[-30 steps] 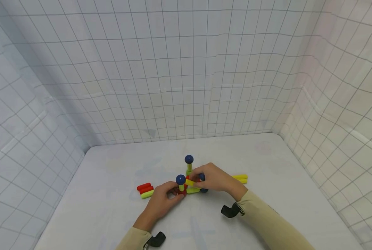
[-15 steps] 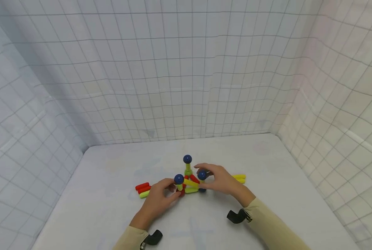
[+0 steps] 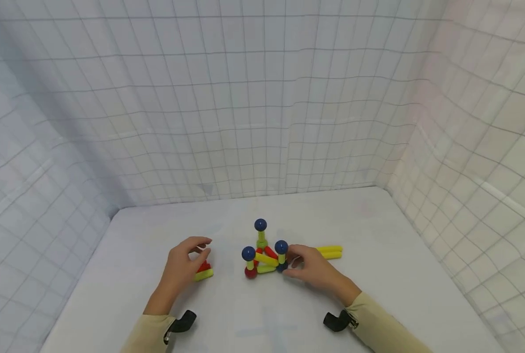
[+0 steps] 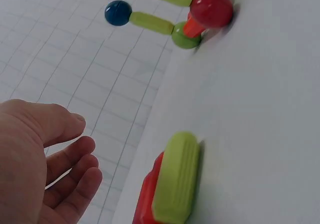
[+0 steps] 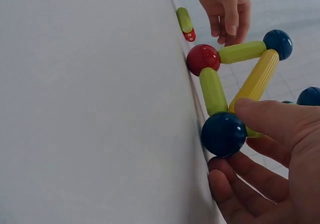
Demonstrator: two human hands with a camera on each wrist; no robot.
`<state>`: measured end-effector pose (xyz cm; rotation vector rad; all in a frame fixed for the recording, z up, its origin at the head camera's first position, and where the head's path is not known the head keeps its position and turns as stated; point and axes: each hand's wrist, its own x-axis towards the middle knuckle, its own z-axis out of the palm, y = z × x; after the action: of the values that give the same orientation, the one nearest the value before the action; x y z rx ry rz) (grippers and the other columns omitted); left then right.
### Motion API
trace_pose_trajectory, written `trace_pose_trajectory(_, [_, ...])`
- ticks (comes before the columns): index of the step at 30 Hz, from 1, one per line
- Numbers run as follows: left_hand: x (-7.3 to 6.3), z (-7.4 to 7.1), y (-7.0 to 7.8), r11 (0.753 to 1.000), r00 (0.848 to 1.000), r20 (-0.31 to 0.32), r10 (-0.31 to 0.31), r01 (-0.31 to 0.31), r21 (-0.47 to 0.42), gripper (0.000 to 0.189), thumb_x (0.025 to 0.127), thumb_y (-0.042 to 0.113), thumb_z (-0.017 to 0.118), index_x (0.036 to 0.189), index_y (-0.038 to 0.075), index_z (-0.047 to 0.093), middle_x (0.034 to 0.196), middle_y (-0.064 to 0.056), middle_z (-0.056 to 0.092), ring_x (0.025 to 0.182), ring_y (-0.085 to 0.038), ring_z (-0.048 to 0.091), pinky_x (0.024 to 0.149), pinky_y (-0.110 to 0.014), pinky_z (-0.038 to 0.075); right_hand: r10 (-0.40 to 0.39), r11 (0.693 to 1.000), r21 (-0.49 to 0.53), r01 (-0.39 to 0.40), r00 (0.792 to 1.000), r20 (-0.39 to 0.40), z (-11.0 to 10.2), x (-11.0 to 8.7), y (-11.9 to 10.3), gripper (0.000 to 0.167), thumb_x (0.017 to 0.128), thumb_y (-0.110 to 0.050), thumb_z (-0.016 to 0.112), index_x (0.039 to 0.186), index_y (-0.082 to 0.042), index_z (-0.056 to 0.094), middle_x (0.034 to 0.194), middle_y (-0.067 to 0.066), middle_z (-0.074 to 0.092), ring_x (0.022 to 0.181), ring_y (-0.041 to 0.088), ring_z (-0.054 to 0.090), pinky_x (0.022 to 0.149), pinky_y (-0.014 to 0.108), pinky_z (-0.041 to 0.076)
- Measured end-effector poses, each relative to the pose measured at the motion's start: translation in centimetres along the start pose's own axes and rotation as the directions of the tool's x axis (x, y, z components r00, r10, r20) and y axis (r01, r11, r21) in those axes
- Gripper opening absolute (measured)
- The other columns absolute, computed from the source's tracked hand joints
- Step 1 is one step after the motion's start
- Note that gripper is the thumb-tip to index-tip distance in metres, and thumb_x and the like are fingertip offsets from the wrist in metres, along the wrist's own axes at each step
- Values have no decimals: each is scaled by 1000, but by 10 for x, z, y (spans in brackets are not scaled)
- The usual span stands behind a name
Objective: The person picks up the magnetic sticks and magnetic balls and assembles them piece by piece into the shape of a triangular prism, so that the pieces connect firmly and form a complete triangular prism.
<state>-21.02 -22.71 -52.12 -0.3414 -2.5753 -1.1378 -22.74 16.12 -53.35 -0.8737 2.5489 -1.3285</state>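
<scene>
A frame of magnetic rods and balls stands mid-table, with a red ball [image 3: 251, 272], a green ball [image 3: 262, 243] and a dark blue ball [image 3: 282, 266] at its base corners. Short green uprights carry blue balls on top. From the left top ball [image 3: 248, 253] a yellow rod [image 5: 257, 77] slants down to the dark blue corner. My right hand [image 3: 312, 267] holds that corner ball, thumb above and fingers curled beneath. Left of the frame, my left hand [image 3: 185, 262] hovers empty, fingers loosely bent, over red rods [image 3: 204, 266] and a green rod [image 4: 176, 179], partly hiding them.
Two yellow rods [image 3: 330, 252] lie side by side beyond my right hand. A white table [image 3: 262, 314] bears everything, and grid-patterned cloth walls [image 3: 244, 122] rise behind and at both sides. Each wrist carries a black camera mount [image 3: 337, 321].
My left hand has let go of the red corner ball and moved left to the loose rods. My right hand has left the slanting yellow rod and moved to the dark blue corner ball.
</scene>
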Motion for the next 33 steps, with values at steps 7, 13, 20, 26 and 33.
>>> trace_pose_trajectory(7, [-4,-25,-18,988,986,85,-144,137,76,25,103,10,74,128,6,76,118,-8,75,104,-30,70,92,-53,57,3,1000,-26,-5,998,-62,9,-4,14,35,94,-19,87,125,-17,72,109,-10,69,96,12,65,87,31,58])
trace_pose_trajectory(13, [-11,-26,-29,973,957,202,-210,184,138,23,102,13,76,124,5,78,119,-9,75,109,-31,71,97,-52,57,-74,997,-31,71,992,-98,14,-4,21,31,94,-16,86,122,-18,73,107,-10,69,92,13,64,83,31,58])
trace_pose_trajectory(20, [-8,-32,-26,966,941,254,-223,178,186,19,101,12,77,119,4,80,119,-11,75,110,-33,69,99,-55,57,-125,992,-15,125,984,-125,19,-1,26,34,94,-11,85,125,-16,73,106,-8,70,91,14,64,81,31,58])
trace_pose_trajectory(26, [-5,-35,-28,969,931,308,-199,140,202,18,99,6,78,117,4,80,116,-8,75,107,-30,70,97,-54,58,-103,995,-12,102,986,-129,19,-1,28,34,94,-11,85,125,-16,74,107,-8,71,90,14,65,81,32,58])
trace_pose_trajectory(33, [2,-40,-33,955,915,366,-172,64,290,21,97,5,80,118,2,80,114,-9,75,104,-29,69,94,-54,58,-100,995,0,101,986,-131,18,-1,25,32,96,-12,84,126,-14,74,108,-6,72,92,16,66,82,32,59])
